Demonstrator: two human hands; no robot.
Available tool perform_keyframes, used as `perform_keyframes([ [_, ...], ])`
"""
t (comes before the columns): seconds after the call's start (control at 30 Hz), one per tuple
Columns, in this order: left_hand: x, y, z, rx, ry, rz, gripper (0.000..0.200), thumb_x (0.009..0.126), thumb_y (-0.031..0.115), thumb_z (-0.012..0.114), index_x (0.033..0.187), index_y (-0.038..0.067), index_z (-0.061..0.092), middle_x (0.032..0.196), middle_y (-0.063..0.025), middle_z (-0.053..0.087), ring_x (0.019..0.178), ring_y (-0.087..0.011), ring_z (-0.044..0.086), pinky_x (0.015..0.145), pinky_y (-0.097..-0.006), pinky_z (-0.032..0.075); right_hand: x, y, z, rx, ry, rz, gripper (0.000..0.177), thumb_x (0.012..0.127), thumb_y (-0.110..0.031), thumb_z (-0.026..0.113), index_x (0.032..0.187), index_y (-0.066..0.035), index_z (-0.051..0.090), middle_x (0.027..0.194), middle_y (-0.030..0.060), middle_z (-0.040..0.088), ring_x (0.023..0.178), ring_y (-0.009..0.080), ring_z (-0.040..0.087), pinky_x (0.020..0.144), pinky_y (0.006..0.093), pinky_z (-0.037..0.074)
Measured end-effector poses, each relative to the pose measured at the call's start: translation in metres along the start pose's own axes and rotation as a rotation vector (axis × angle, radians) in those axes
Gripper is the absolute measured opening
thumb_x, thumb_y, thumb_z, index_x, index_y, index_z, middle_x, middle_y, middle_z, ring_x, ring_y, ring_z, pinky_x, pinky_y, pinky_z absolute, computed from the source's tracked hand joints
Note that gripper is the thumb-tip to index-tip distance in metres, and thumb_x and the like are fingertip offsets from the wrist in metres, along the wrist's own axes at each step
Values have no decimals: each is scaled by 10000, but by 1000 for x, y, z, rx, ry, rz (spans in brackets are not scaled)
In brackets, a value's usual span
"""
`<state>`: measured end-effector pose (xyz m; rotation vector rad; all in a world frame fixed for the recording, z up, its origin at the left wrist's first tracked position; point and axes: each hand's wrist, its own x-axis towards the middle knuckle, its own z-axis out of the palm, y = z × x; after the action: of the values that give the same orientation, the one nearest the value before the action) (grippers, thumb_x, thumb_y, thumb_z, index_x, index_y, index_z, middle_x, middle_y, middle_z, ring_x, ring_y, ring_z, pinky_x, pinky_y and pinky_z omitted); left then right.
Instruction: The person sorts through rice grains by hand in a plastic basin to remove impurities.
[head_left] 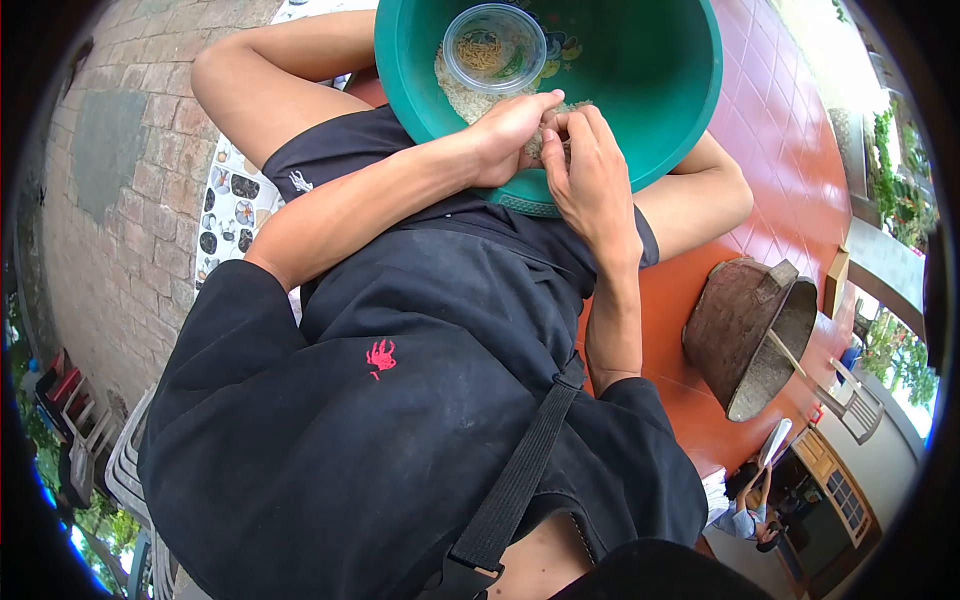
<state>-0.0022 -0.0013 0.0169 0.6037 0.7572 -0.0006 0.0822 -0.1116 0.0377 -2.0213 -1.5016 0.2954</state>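
Observation:
A green plastic basin point(660, 110) rests tilted on my lap, with a layer of rice grains point(462, 103) along its near left side. A round clear plastic tub point(527, 75) with brown, husk-like grains at its bottom sits on the rice. My left hand point(503, 137) is palm up and cupped over the basin's near rim, with pale rice grains showing in the palm. Over it, my right hand point(590, 165) has its fingers curled down into that palm, thumb and fingertips close together. Whatever lies between those fingertips is too small to make out.
A brown weathered bucket-like container point(728, 310) lies tipped on the red tiled floor point(640, 350) to the right, a stick at its mouth. Stone paving point(150, 190) is on the left. Another person point(745, 520) and a chair point(855, 405) are farther off at lower right.

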Motion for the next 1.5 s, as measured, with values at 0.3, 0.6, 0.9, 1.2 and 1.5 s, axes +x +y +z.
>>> perform_keyframes([
  [0.3,5,-3,-3,-18,-81,43,425,1076,356,370,1052,-29,546,1065,-143,653,988,-233,670,842,-437,604,32,-14,-11,90,468,-91,103,868,-8,696,951,9,636,885,118,599,721,247,605,626,340,501],
  [0.6,3,2,-4,-46,-72,-14,436,1077,355,346,1061,-42,524,985,-192,676,863,-317,712,748,-386,635,27,-5,-24,100,229,-136,136,839,7,708,967,-40,704,874,85,646,717,237,653,620,334,523],
  [0.9,16,-7,-10,-78,-90,-28,373,1073,344,400,1098,12,568,1052,-76,591,961,-162,636,886,-413,602,-5,17,-21,63,8,-6,122,843,-43,720,962,-60,704,900,90,634,745,264,665,659,366,526],
  [1.2,10,-5,-9,-37,-99,-10,391,1067,366,423,1062,15,595,1036,-59,591,880,-152,589,843,-381,545,-3,16,-10,-2,-27,-20,181,848,-83,757,1019,-32,721,852,89,609,675,193,633,614,301,522],
  [1.5,11,-7,-8,-30,-49,-26,433,1056,384,440,1074,-20,594,1051,-94,592,950,-174,601,886,-404,533,-5,16,-8,91,-58,69,118,847,-101,737,946,-49,698,840,85,621,745,245,672,662,362,527],
])
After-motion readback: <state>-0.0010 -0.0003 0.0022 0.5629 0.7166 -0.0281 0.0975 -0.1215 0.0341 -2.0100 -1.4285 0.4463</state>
